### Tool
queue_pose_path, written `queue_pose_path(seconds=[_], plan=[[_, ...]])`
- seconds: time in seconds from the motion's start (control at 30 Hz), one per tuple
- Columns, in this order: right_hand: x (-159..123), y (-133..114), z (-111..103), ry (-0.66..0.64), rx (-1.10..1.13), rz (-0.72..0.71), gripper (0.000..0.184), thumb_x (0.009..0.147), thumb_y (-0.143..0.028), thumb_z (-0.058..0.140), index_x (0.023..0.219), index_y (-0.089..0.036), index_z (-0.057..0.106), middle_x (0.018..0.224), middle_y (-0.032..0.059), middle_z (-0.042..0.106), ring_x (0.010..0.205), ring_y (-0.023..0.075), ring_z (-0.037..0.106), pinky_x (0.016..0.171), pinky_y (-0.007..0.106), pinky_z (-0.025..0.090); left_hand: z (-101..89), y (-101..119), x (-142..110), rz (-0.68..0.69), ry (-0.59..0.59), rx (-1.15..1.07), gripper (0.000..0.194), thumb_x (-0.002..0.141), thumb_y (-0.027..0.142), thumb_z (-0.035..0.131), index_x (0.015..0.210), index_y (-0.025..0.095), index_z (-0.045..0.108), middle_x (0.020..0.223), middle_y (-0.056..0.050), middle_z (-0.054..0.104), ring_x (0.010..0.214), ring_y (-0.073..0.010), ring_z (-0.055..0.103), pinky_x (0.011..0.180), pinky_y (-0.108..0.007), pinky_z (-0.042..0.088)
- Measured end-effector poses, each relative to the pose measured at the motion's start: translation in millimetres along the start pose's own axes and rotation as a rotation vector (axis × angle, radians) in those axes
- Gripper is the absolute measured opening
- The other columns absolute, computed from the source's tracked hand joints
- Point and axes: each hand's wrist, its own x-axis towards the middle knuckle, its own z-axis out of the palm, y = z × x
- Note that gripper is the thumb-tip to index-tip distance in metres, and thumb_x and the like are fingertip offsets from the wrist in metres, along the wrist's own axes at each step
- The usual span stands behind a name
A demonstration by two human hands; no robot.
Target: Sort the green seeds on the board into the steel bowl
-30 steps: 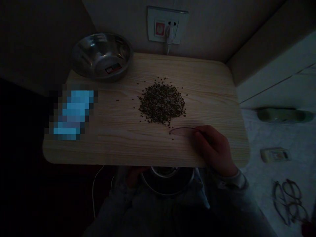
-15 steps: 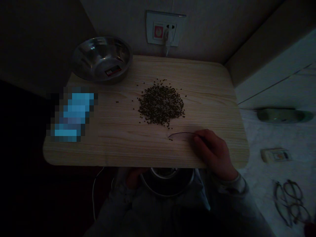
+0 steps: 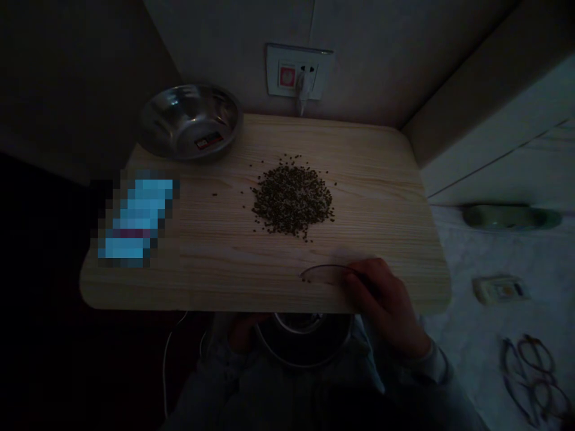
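Observation:
My right hand (image 3: 381, 305) is closed on a thin curved strip (image 3: 326, 266) with a dark edge, which stands on the wooden table near its front edge. A few small dark grains (image 3: 306, 280) lie right beside the strip's left end. Further back, a loose pile of dark grains (image 3: 294, 200) spreads over the table's middle. Below the front edge, my left hand (image 3: 242, 335) is by the left rim of a dark round vessel (image 3: 305, 364); a metal ring (image 3: 299, 329) shows inside it. The table edge and darkness hide the left fingers.
A steel bowl (image 3: 188, 126) stands at the table's (image 3: 372, 179) back left, with a lit, blurred-out phone-like object (image 3: 139, 218) in front. Behind is a wall socket (image 3: 300, 72) with a plug. To the right lie a green object (image 3: 512, 216), a small pack (image 3: 501, 290) and glasses (image 3: 534, 377).
My right hand and the strip have moved towards the table's front edge, and the few loose grains with them. The camera view has tilted up slightly. My left hand stays beside the vessel.

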Motion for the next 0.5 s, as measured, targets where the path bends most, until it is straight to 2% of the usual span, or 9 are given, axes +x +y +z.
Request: queue_pose_path(seconds=[0.4,0.5], plan=[[-6.1,-8.7,5.6,-0.045,-0.017,-0.103,0.008,0.079,-0.017,0.046,0.084,-0.018,0.052,0.069,0.0011,0.057,0.068,0.0133,0.049,0.064,0.030,0.037,-5.9,-7.2,-2.9,-0.019,-0.017,-0.003,0.032,0.078,0.032,0.051,0.105,0.014,0.053,0.110,-0.008,0.054,0.098,-0.0228,0.052,0.081,-0.045,0.042],[-5.8,-8.4,6.1,-0.066,-0.014,-0.114,0.006,0.079,-0.018,0.047,0.082,-0.019,0.053,0.067,0.0005,0.057,0.066,0.0134,0.049,0.064,0.031,0.035,-7.2,-15.4,1.9,-0.045,-0.024,-0.019,0.036,0.070,0.033,0.060,0.102,0.016,0.057,0.110,-0.007,0.057,0.104,-0.0257,0.049,0.088,-0.047,0.038]])
